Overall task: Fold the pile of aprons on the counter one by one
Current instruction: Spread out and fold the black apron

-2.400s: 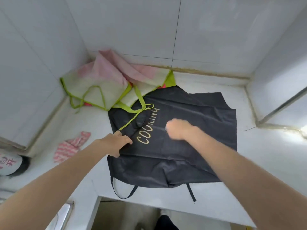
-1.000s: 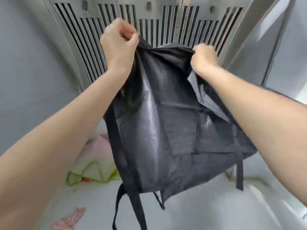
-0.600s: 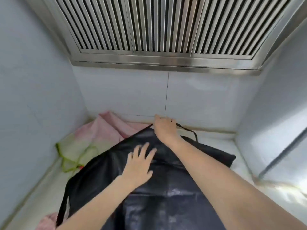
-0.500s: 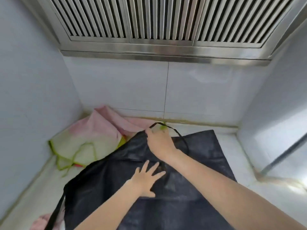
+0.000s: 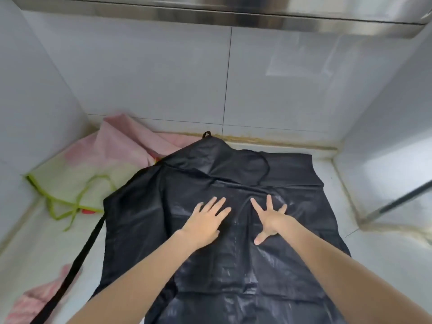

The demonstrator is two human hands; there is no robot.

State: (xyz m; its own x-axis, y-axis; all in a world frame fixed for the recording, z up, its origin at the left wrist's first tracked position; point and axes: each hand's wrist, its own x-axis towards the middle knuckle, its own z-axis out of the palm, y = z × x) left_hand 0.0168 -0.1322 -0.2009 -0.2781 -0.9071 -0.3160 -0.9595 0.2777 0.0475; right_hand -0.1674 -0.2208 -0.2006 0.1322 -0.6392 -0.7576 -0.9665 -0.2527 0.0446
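Observation:
A shiny black apron (image 5: 292, 230) lies spread over the white counter (image 5: 35, 249), plain side up, its neck loop (image 5: 264, 169) curled on the far part. My left hand (image 5: 205, 220) and my right hand (image 5: 268, 218) rest flat on its middle, side by side, fingers apart, holding nothing. One black tie strap (image 5: 77, 265) trails off to the near left. A pale apron with lime-green trim and a pink one (image 5: 93, 167) lie heaped in the far-left corner, partly under the black apron's edge.
Tiled walls close the counter at the back, left and right. A steel hood edge (image 5: 233, 15) hangs overhead. A pink striped cloth (image 5: 35, 298) lies at the near left. A dark rail (image 5: 404, 199) runs along the right wall.
The black apron, held up in the air a second ago, now lies flat on the counter. My right hand has let go of the neck loop; both palms now press the cloth.

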